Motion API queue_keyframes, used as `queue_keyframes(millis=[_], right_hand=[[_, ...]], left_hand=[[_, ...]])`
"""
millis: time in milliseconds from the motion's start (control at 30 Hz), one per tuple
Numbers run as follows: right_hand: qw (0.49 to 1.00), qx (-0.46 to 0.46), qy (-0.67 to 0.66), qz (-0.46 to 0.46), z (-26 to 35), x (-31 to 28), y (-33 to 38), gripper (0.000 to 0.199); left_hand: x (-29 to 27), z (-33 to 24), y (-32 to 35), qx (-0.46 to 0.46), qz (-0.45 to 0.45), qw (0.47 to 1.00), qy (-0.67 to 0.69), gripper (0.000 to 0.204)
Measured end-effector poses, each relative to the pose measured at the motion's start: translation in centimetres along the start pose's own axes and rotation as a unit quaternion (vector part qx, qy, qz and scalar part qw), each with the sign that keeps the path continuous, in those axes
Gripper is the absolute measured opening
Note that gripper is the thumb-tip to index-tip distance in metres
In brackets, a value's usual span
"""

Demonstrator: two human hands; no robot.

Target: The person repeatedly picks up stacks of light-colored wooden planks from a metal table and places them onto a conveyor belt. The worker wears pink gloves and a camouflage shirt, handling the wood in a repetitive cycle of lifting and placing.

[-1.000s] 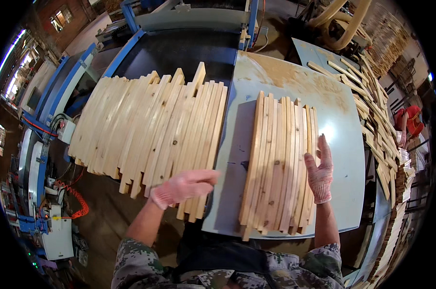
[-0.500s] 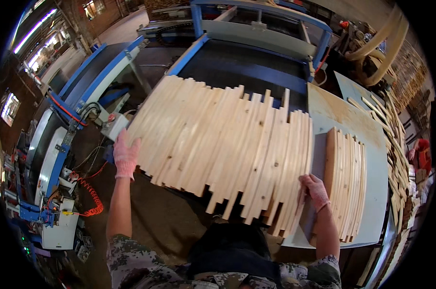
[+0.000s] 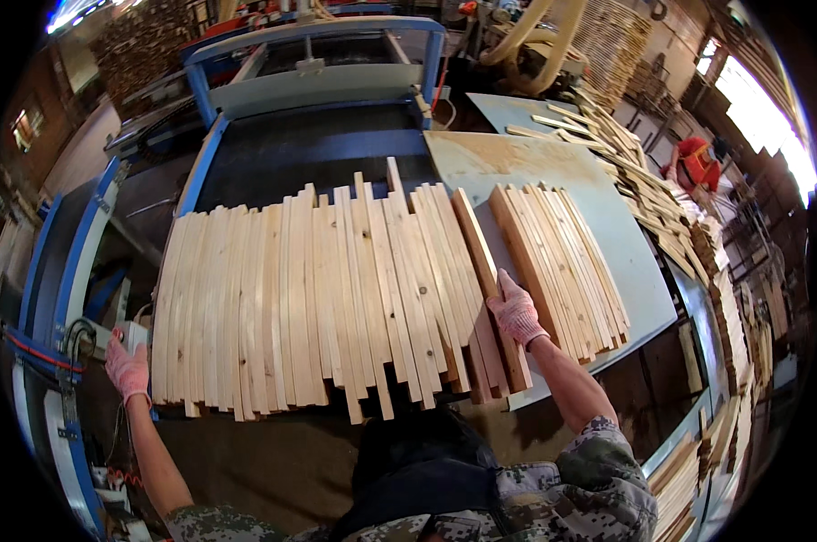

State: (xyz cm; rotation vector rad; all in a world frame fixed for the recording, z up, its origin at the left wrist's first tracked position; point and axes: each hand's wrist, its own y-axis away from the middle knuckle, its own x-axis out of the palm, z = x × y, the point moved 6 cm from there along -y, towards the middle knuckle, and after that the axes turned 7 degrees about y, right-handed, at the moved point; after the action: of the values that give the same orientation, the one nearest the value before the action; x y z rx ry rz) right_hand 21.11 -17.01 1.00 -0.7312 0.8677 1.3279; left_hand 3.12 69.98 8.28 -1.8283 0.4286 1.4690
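Note:
A wide row of pale wooden strips [image 3: 273, 298] lies side by side across the bed of a blue-framed machine, their ends uneven. My right hand [image 3: 517, 312], in a pinkish knitted glove, is closed on a wooden strip [image 3: 477, 244] at the row's right edge, which leans slightly apart from its neighbours. At the far left my gloved left hand [image 3: 128, 369] reaches up against a small pale control box [image 3: 135, 337], fingers apart and holding nothing. To the right of my right hand sits a second, smaller bundle of strips [image 3: 566, 271].
Beyond the row are the machine's dark bed [image 3: 309, 149] and blue crossframe [image 3: 313, 27]. A pale blue-grey board [image 3: 639, 271] supports the small bundle. Loose strips [image 3: 648, 199] are heaped at right, near a person in red [image 3: 697, 164]. Another blue-railed conveyor [image 3: 60, 253] stands left.
My view has swung to the right. My left hand has moved from the row's left edge to the control box. My right hand now grips a strip tipped away from the row.

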Motion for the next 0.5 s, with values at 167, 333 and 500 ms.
queue_keyframes(millis=[167,333,500], right_hand=[[0.986,0.018,0.163,-0.014,1.6,-6.3,0.8,0.064],[0.932,0.044,0.356,-0.047,-0.9,-8.5,0.8,0.061],[0.937,0.018,0.341,-0.078,-2.2,-6.8,0.0,0.059]], left_hand=[[-0.3,1.2,-0.8,0.008,0.060,0.985,0.159,0.086],[0.6,-1.3,1.5,0.039,0.038,0.869,0.493,0.081],[-8.5,-16.2,17.5,0.063,0.212,0.708,0.671,0.047]])
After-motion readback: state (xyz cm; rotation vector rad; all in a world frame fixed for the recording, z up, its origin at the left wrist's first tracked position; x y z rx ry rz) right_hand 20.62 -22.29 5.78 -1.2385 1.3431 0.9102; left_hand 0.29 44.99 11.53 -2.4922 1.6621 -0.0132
